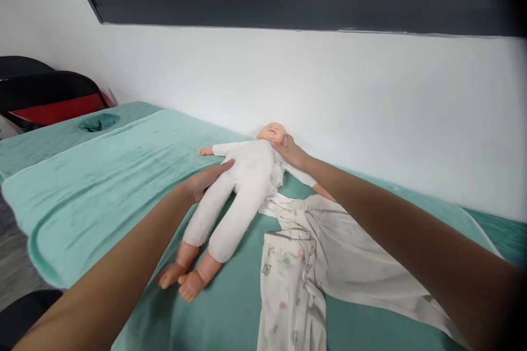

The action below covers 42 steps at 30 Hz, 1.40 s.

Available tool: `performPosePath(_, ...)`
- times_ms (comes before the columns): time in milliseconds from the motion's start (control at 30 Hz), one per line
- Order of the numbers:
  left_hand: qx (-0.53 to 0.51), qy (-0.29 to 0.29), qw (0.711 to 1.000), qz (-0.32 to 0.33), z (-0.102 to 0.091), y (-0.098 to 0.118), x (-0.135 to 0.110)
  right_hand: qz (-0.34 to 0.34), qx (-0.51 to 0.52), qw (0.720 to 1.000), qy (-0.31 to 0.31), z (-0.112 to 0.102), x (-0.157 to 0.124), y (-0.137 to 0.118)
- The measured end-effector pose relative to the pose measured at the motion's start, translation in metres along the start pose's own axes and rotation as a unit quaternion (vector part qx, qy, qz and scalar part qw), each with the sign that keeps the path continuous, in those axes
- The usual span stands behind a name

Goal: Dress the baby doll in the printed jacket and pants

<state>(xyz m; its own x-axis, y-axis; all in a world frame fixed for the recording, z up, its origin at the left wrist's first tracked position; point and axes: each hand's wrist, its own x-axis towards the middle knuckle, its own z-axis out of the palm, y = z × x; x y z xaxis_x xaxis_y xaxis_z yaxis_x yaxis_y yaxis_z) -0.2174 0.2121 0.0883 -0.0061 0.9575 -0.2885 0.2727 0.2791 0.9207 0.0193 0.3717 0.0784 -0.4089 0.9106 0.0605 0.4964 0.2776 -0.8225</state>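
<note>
A baby doll [251, 167] with a white cloth body and bare plastic head, hands and feet lies on its back on the green cover. Its head points toward the wall. My left hand [208, 179] grips the doll's side at the hip, thumb on top and the other fingers mostly hidden. At the neck and shoulder, my right hand [291, 152] holds the doll, with its thumb on the upper chest and fingers by the head. Beside the doll lie small white printed pants [288, 285] and a plain-looking white garment [349, 247], partly covered by my right forearm.
The green plush cover [102, 159] spreads over a bed with a face hole [99, 122] at the far left. A white wall [391, 104] and a dark window frame [267, 8] stand behind. Black chairs [45, 85], one with red, are at the left.
</note>
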Motion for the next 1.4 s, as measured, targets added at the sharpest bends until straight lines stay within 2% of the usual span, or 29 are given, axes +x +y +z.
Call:
performPosePath(67,0.162,0.089,0.982,0.041,0.0,-0.002,-0.001,0.034,-0.08,0.996,-0.003,-0.015,-0.014,0.018)
performPosePath(133,0.302,0.2,0.929,0.074,0.005,0.002,-0.008,0.068,-0.151,0.986,0.0,-0.038,-0.039,0.04)
performPosePath(200,0.39,0.274,0.871,0.122,0.017,0.011,-0.023,0.093,-0.201,0.975,0.01,-0.066,-0.071,0.064)
performPosePath(267,0.461,0.277,0.819,0.199,0.041,0.02,-0.043,0.114,-0.256,0.96,0.012,-0.092,-0.108,0.084)
performPosePath(333,0.53,0.217,0.777,0.26,0.074,0.023,-0.065,0.127,-0.3,0.945,-0.001,-0.113,-0.143,0.098)
performPosePath(433,0.546,0.065,0.806,0.22,0.129,0.016,-0.091,0.13,-0.336,0.933,-0.026,-0.132,-0.187,0.102)
performPosePath(500,0.55,0.021,0.81,0.2,0.156,0.007,-0.101,0.119,-0.341,0.932,-0.04,-0.136,-0.209,0.095)
performPosePath(567,0.541,0.008,0.817,0.201,0.173,0.002,-0.107,0.097,-0.332,0.937,-0.053,-0.135,-0.227,0.082)
performPosePath(667,0.51,-0.038,0.813,0.28,0.186,0.01,-0.124,0.05,-0.296,0.952,-0.067,-0.125,-0.252,0.054)
performPosePath(767,0.484,-0.074,0.773,0.402,0.196,0.033,-0.158,0.002,-0.242,0.969,-0.052,-0.113,-0.284,0.014)
performPosePath(833,0.457,-0.057,0.767,0.446,0.203,0.051,-0.185,-0.036,-0.183,0.982,-0.04,-0.106,-0.311,-0.019)
performPosePath(900,0.413,0.003,0.779,0.472,0.208,0.067,-0.209,-0.088,-0.074,0.992,-0.043,-0.103,-0.342,-0.058)
performPosePath(967,0.367,0.071,0.777,0.507,0.21,0.079,-0.229,-0.13,0.033,0.989,-0.054,-0.104,-0.375,-0.097)
performPosePath(1033,0.361,0.107,0.76,0.529,0.208,0.085,-0.246,-0.141,0.062,0.986,-0.07,-0.108,-0.407,-0.131)
performPosePath(1100,0.382,0.129,0.756,0.516,0.205,0.083,-0.262,-0.14,0.037,0.986,-0.085,-0.112,-0.435,-0.152)
performPosePath(1167,0.383,0.16,0.773,0.48,0.199,0.076,-0.28,-0.123,0.012,0.989,-0.084,-0.114,-0.456,-0.158)
performPosePath(1267,0.302,0.197,0.819,0.446,0.194,0.062,-0.305,-0.058,0.03,0.996,-0.065,-0.103,-0.476,-0.142)
performPosePath(1333,0.202,0.218,0.849,0.438,0.195,0.055,-0.318,-0.019,0.038,0.995,-0.088,-0.081,-0.484,-0.126)
performPosePath(1400,0.1,0.227,0.87,0.426,0.202,0.047,-0.327,-0.03,0.064,0.991,-0.113,-0.048,-0.488,-0.111)
